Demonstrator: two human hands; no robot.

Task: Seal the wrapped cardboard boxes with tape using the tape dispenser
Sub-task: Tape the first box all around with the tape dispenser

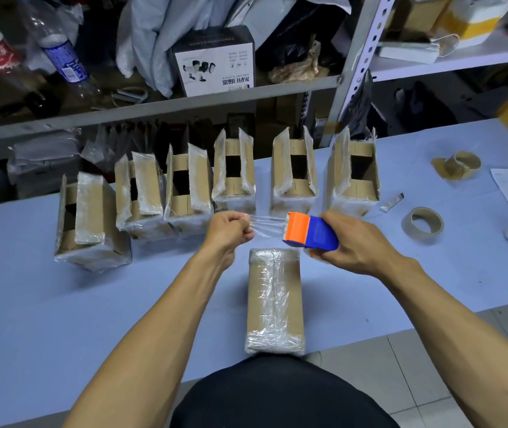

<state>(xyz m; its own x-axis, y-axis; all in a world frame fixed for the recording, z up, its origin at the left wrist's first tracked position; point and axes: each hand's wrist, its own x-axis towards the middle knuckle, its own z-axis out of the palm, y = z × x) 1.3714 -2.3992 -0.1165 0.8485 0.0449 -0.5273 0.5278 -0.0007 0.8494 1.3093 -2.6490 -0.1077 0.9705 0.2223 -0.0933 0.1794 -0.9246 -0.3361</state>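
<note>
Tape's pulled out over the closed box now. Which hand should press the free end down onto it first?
Probably the left hand: it already pinches the tape's free end, above the closed box. The right hand is wrapped around the tape dispenser and has to keep hold of it.

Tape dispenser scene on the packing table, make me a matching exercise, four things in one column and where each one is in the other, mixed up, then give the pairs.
Things:
1. tape dispenser
2. closed wrapped box
3. open-flapped boxes
4. tape roll

Places:
A. in a row along the far side of the table
B. lying flat, right of the dispenser
C. gripped in the right hand
D. lying nearest the person, below both hands

Pairs: 1-C, 2-D, 3-A, 4-B. The left hand pinches the clear tape strip pulled from the dispenser.
</note>
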